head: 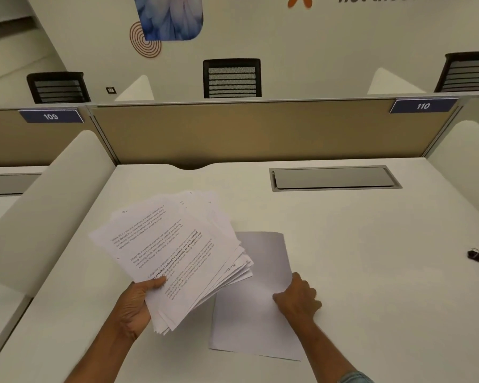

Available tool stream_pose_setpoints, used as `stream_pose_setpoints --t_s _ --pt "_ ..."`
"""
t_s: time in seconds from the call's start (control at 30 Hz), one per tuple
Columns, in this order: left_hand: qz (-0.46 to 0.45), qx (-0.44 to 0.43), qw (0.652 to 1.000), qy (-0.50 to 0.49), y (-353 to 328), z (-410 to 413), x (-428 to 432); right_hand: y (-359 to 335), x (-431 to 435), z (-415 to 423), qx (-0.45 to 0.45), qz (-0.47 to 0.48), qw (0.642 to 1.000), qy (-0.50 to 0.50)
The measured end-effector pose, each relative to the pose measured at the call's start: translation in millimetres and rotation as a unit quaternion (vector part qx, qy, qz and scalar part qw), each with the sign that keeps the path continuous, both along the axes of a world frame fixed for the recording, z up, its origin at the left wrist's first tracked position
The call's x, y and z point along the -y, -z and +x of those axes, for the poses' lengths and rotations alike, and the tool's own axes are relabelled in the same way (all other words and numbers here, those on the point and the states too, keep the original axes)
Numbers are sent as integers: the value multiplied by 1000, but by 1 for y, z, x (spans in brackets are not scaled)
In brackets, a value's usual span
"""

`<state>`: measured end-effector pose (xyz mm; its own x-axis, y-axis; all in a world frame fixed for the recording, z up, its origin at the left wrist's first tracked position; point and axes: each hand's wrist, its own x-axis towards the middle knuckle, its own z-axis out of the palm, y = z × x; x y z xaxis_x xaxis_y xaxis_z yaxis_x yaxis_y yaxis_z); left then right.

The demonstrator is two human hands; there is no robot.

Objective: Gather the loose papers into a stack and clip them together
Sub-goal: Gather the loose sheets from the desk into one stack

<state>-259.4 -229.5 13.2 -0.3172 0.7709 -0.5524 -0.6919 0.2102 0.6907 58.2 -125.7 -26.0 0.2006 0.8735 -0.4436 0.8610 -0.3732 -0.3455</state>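
Observation:
My left hand (134,305) grips a fanned, uneven bundle of printed papers (172,244) by its lower left corner, raised above the white desk (371,286). A blank sheet (249,322) lies flat on the desk just right of the bundle, partly under it. At that sheet's right edge rests my right hand (297,298), fingers curled and pinching the paper's edge. A black binder clip (478,256) lies alone at the far right of the desk, well away from both hands.
A grey cable-tray lid (335,178) is set into the desk at the back right. A tan partition (260,131) closes the back, curved white dividers (53,205) flank both sides. Black chairs (232,78) stand beyond the partition.

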Motion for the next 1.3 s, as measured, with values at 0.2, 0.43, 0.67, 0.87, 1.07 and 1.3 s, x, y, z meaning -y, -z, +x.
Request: stream_pose_setpoints --t_s 0.2,0.43,0.67,0.87,1.07,1.3 --pt "-5 -14 998 54 -10 6 4 -5 2 24 -264 99 958 49" --pt "-12 -9 992 125 -11 30 -2 -39 -22 52 -518 -30 844 137" --pt "-18 2 990 140 -29 59 -21 -56 -37 64 -592 -97 790 126" --pt "-24 -13 986 167 -36 84 -34 -69 -41 66 -612 -107 779 89" --pt "-1 -26 981 193 -43 120 -47 -82 -43 75 -591 -32 800 97" --pt "5 -131 973 188 -55 146 -57 -88 -49 98 -628 -73 767 114"
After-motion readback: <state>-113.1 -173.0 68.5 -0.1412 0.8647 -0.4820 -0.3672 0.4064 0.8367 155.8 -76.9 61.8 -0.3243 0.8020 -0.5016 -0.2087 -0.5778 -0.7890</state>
